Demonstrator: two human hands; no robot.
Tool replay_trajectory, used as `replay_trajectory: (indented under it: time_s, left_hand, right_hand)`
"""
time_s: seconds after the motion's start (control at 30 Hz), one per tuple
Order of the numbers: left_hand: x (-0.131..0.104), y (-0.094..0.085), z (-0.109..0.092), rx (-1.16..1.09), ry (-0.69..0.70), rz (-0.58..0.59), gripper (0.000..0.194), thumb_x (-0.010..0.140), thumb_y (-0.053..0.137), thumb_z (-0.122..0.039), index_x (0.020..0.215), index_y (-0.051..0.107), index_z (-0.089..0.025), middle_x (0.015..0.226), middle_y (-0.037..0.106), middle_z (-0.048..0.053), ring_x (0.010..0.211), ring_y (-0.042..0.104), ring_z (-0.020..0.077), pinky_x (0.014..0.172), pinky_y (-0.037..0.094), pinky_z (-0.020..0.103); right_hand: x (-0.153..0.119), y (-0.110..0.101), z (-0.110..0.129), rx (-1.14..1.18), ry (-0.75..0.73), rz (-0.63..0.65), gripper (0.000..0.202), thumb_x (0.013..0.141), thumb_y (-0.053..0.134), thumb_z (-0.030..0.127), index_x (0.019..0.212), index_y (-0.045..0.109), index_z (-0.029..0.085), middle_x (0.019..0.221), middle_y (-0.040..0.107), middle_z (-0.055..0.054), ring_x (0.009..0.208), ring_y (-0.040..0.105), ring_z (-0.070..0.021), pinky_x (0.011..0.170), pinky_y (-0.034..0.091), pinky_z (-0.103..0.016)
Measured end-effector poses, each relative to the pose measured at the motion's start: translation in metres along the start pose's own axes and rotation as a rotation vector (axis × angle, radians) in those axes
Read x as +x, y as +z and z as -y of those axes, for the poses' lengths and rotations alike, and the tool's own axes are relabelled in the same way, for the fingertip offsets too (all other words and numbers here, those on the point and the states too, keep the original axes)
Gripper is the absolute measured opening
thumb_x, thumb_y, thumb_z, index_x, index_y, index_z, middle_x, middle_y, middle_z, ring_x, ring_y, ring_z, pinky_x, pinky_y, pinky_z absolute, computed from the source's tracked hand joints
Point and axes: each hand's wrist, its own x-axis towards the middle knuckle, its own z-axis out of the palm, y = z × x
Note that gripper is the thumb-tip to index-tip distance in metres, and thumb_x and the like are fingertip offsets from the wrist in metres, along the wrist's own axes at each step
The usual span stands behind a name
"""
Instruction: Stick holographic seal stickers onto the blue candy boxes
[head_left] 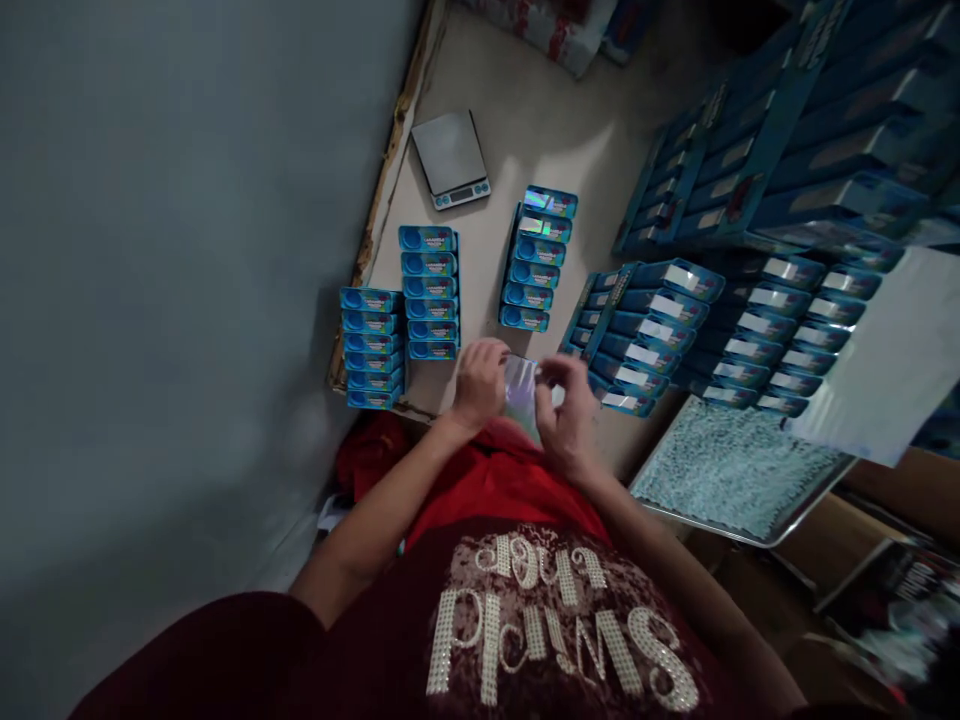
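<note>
Close to my body, at the table's near edge, a shiny, translucent sheet (520,388) is stretched between my two hands. My left hand (481,382) has its fingers curled on the sheet's left side. My right hand (565,405) pinches the sheet's right side, with a small pale spot by the fingertips. Just beyond them stands a row of blue boxes (534,275), two with shiny strips on top. Further blue boxes (430,290) form a row at the left, beside another stack (371,348).
A digital scale (452,160) lies on the table (517,120) toward the back. Large blue box stacks (817,150) fill the right. A metal tray (739,470) holds small pale pieces, with a white sheet (885,350) beside it. The wall (187,250) borders the left.
</note>
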Motion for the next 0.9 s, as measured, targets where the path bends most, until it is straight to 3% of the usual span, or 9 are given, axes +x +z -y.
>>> replay_trajectory:
  time_s: [0.07, 0.13, 0.2, 0.27, 0.37, 0.47, 0.63, 0.77, 0.9]
  left_hand:
    - [0.012, 0.008, 0.003, 0.148, 0.132, 0.213, 0.027, 0.096, 0.061, -0.014, 0.119, 0.072, -0.022, 0.123, 0.076, 0.014, 0.127, 0.067, 0.0310, 0.127, 0.035, 0.055]
    - [0.030, 0.007, 0.003, 0.266, 0.155, 0.387, 0.019, 0.097, 0.065, -0.017, 0.111, 0.076, -0.017, 0.113, 0.079, 0.017, 0.118, 0.072, 0.0321, 0.126, 0.035, 0.056]
    - [0.044, 0.001, 0.004, 0.317, 0.122, 0.523, 0.017, 0.099, 0.064, -0.021, 0.105, 0.079, -0.014, 0.107, 0.080, 0.019, 0.111, 0.074, 0.0315, 0.117, 0.043, 0.049]
    - [0.047, -0.008, 0.007, 0.301, 0.086, 0.585, 0.023, 0.103, 0.059, -0.023, 0.107, 0.080, -0.013, 0.110, 0.079, 0.020, 0.111, 0.074, 0.0299, 0.104, 0.049, 0.040]
    - [0.038, -0.019, 0.015, 0.268, 0.058, 0.570, 0.028, 0.106, 0.054, -0.025, 0.113, 0.079, -0.012, 0.115, 0.078, 0.019, 0.111, 0.073, 0.0278, 0.091, 0.051, 0.033]
    - [0.027, -0.023, 0.021, 0.254, 0.036, 0.522, 0.029, 0.106, 0.053, -0.027, 0.110, 0.078, -0.013, 0.114, 0.078, 0.017, 0.109, 0.072, 0.0258, 0.091, 0.051, 0.031]
    - [0.017, -0.022, 0.024, 0.194, 0.008, 0.457, 0.032, 0.101, 0.050, -0.011, 0.117, 0.077, -0.015, 0.121, 0.078, 0.013, 0.116, 0.071, 0.0237, 0.099, 0.051, 0.031]
    - [0.017, -0.026, 0.017, 0.205, -0.110, 0.447, 0.033, 0.101, 0.050, -0.012, 0.119, 0.078, -0.013, 0.123, 0.079, 0.015, 0.119, 0.072, 0.0257, 0.101, 0.052, 0.032]
    - [0.020, -0.032, 0.009, 0.193, -0.242, 0.483, 0.031, 0.103, 0.053, -0.019, 0.121, 0.079, -0.014, 0.123, 0.080, 0.015, 0.117, 0.073, 0.0252, 0.098, 0.053, 0.030]
  right_hand:
    - [-0.036, 0.001, -0.029, -0.051, -0.048, 0.124, 0.014, 0.085, 0.058, 0.026, 0.095, 0.068, 0.029, 0.089, 0.070, -0.003, 0.080, 0.066, -0.0236, 0.074, 0.059, -0.039]
    - [-0.055, 0.003, -0.057, -0.114, -0.049, 0.178, 0.017, 0.089, 0.055, 0.024, 0.096, 0.071, 0.026, 0.088, 0.071, -0.004, 0.080, 0.066, -0.0219, 0.079, 0.058, -0.038]
    - [-0.059, 0.005, -0.078, -0.160, -0.040, 0.166, 0.026, 0.093, 0.052, 0.023, 0.109, 0.073, 0.022, 0.098, 0.073, -0.008, 0.088, 0.068, -0.0222, 0.086, 0.059, -0.039]
    - [-0.054, 0.009, -0.088, -0.186, -0.068, 0.144, 0.036, 0.096, 0.051, 0.022, 0.125, 0.071, 0.020, 0.113, 0.073, -0.012, 0.100, 0.068, -0.0239, 0.095, 0.059, -0.041]
    - [-0.039, 0.020, -0.088, -0.242, -0.172, 0.125, 0.046, 0.098, 0.049, 0.021, 0.140, 0.065, 0.018, 0.132, 0.069, -0.016, 0.120, 0.065, -0.0279, 0.106, 0.056, -0.046]
    - [-0.022, 0.036, -0.079, -0.339, -0.248, 0.122, 0.050, 0.101, 0.047, 0.022, 0.148, 0.060, 0.014, 0.142, 0.065, -0.019, 0.132, 0.058, -0.0308, 0.115, 0.050, -0.050]
    - [-0.005, 0.066, -0.070, -0.502, -0.268, 0.154, 0.048, 0.105, 0.046, 0.024, 0.148, 0.061, 0.009, 0.141, 0.065, -0.022, 0.123, 0.059, -0.0335, 0.113, 0.049, -0.052]
    - [-0.014, 0.082, -0.076, -0.575, -0.315, 0.123, 0.048, 0.108, 0.042, 0.022, 0.148, 0.061, 0.005, 0.143, 0.066, -0.022, 0.125, 0.058, -0.0334, 0.114, 0.047, -0.050]
    - [-0.035, 0.078, -0.087, -0.574, -0.405, 0.172, 0.049, 0.106, 0.041, 0.016, 0.151, 0.060, 0.007, 0.155, 0.059, -0.021, 0.138, 0.053, -0.0318, 0.119, 0.043, -0.048]
